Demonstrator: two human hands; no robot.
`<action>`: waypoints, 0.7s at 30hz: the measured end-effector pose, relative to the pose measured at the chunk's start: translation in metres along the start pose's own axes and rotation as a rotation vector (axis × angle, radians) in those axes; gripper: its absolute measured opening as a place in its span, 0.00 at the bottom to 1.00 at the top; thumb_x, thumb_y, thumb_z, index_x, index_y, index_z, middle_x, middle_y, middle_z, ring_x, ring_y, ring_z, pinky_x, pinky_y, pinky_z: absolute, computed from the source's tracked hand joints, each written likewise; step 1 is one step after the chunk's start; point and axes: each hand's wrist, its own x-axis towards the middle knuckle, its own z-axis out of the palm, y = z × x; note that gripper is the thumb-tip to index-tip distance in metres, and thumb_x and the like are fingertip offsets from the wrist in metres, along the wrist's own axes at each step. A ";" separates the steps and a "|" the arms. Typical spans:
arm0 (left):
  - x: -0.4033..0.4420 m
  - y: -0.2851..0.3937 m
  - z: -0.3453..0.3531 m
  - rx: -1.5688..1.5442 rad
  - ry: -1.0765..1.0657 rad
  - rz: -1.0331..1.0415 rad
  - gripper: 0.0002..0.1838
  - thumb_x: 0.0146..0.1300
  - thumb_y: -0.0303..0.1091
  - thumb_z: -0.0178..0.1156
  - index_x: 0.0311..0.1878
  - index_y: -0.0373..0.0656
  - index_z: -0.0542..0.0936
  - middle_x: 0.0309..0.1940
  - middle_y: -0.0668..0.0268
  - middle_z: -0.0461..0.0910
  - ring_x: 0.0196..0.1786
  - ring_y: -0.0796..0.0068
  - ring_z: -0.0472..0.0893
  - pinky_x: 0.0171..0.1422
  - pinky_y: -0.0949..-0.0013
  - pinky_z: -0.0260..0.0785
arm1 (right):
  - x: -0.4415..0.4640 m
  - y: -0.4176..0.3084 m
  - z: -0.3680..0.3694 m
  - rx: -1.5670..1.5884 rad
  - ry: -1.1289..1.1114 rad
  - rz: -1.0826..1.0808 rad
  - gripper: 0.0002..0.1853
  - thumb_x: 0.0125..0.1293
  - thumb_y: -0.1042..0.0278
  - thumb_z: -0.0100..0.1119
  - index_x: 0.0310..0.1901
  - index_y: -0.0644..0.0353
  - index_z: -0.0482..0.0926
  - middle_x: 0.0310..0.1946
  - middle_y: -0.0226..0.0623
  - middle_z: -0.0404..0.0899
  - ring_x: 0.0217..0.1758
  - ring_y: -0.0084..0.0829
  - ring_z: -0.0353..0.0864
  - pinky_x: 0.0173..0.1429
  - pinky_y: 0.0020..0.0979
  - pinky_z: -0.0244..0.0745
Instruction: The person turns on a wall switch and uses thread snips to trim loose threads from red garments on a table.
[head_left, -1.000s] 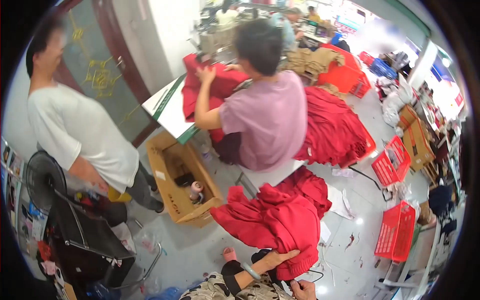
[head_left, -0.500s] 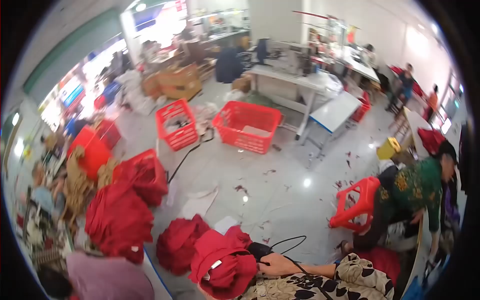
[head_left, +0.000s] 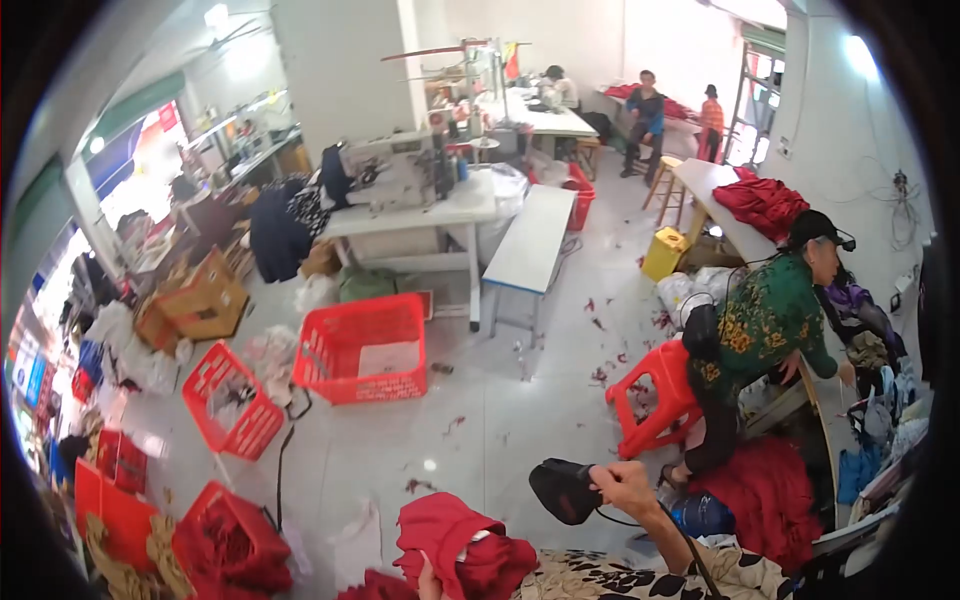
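Note:
At the bottom, my left hand (head_left: 429,578) shows only in part, its fingers against a bundled red garment (head_left: 450,535) with a white tag-like patch. Further right, my right hand (head_left: 625,487) is raised and closed on the edge of a black pouch-like item (head_left: 563,490). A dark cord hangs below that hand and runs down over my patterned clothing. The pouch is apart from the red garment, to its right.
Red baskets (head_left: 362,350) stand on the left floor, one holding red cloth. A red stool (head_left: 655,398) is beside a bending person in a green patterned top (head_left: 755,325). Red cloth (head_left: 765,490) lies near that person's feet. A long white bench (head_left: 532,240) stands further back.
The view has swung to the right. The person in pink has left the view. My right hand has moved up and away from the red garment with the black item. My left hand stays at the garment.

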 end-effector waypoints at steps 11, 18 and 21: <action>0.214 0.081 0.219 -0.128 -0.108 -0.378 0.24 0.72 0.44 0.44 0.64 0.38 0.65 0.61 0.61 0.69 0.62 0.67 0.69 0.69 0.63 0.58 | 0.145 -0.007 -0.101 0.285 0.495 0.085 0.20 0.65 0.62 0.55 0.18 0.66 0.76 0.11 0.28 0.72 0.14 0.15 0.66 0.19 0.21 0.60; 0.297 0.064 0.410 0.057 -0.116 -0.131 0.24 0.71 0.43 0.46 0.62 0.36 0.67 0.59 0.59 0.71 0.62 0.67 0.69 0.70 0.64 0.56 | 0.271 0.026 -0.213 0.409 0.370 0.205 0.17 0.63 0.60 0.56 0.24 0.66 0.79 0.13 0.28 0.73 0.16 0.15 0.68 0.20 0.20 0.61; 0.327 0.062 0.478 0.117 -0.174 -0.086 0.24 0.71 0.43 0.46 0.62 0.36 0.66 0.60 0.59 0.70 0.62 0.68 0.69 0.70 0.64 0.56 | 0.322 0.023 -0.267 0.474 0.402 0.172 0.16 0.63 0.62 0.56 0.25 0.67 0.79 0.14 0.27 0.74 0.16 0.14 0.68 0.21 0.20 0.61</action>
